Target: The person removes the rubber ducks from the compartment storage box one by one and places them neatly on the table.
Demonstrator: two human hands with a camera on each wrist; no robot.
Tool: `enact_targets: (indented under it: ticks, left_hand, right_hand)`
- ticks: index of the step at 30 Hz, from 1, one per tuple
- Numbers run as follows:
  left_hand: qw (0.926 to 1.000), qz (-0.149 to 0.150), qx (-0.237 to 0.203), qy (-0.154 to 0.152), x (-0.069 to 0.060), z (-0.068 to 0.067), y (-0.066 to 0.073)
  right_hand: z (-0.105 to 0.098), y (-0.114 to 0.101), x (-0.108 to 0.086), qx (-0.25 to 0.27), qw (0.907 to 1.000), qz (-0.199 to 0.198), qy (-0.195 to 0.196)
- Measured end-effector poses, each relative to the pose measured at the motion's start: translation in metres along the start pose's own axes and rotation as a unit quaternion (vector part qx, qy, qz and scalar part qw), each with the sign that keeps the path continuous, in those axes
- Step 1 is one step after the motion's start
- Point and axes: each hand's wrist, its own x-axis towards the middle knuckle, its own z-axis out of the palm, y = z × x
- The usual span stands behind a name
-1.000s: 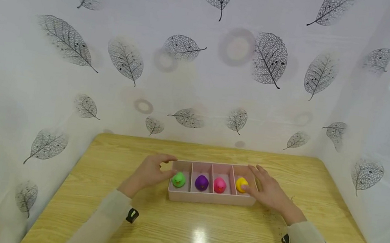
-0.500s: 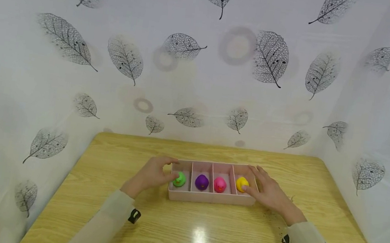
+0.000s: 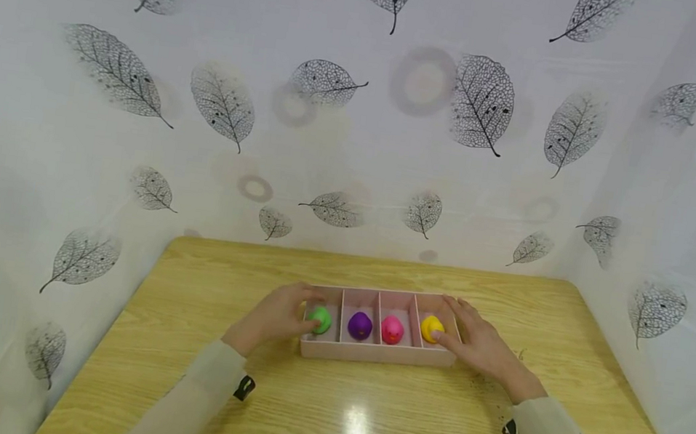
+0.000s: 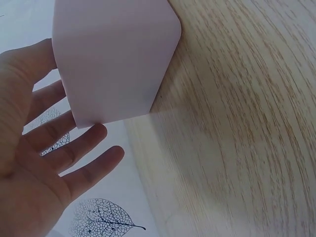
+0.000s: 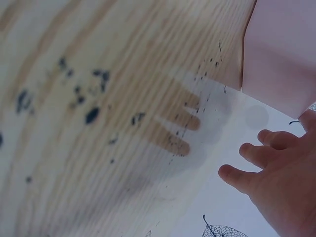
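Head view: pale pink box (image 3: 377, 355) w/ 4 compts on wood table (image 3: 295, 415), approx 5 o'clock from view centre. One duck per compt: green duck (image 3: 323, 314) at the 9 o'clock end, then purple duck (image 3: 360, 326), pink duck (image 3: 392, 330), and yellow duck (image 3: 431, 327) at the 3 o'clock end. Left hand (image 3: 275, 315) at the box's 9 o'clock, grip approx half open, thumb overlapping green duck, fingertips by the far rim; can't tell if the thumb touches the duck. Right hand (image 3: 481, 344) at the box's 3 o'clock, grip wide, thumb tip over part of yellow duck, other fingers by the end wall; contact unclear. White sheet (image 3: 357, 145) w/ leaf prints at 12. L wrist view: box end wall at 11 o'clock, hand at 8–9, fingers spread w/ gaps btwn, some partly hidden behind the box edge; table at 3, leaf print at 7. Ducks hidden here. R wrist view: box at 2 o'clock, hand at 4, three fingers extended, apart from the box; table at 9–10 w/ dark specks (image 5: 92, 115).
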Motion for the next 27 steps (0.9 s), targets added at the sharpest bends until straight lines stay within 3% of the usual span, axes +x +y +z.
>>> enact_targets:
  ticks: [12,27]
  left_hand:
    - [0.9982,0.016,0.053,-0.021,0.004,0.002,0.004]
    - [0.9958,-0.017,0.064,-0.064,0.012,-0.002,0.014]
  right_hand:
    - [0.002,0.003,0.001,0.007,1.0,0.002,-0.004]
    - [0.0,0.0,0.001,0.006,1.0,0.002,-0.003]
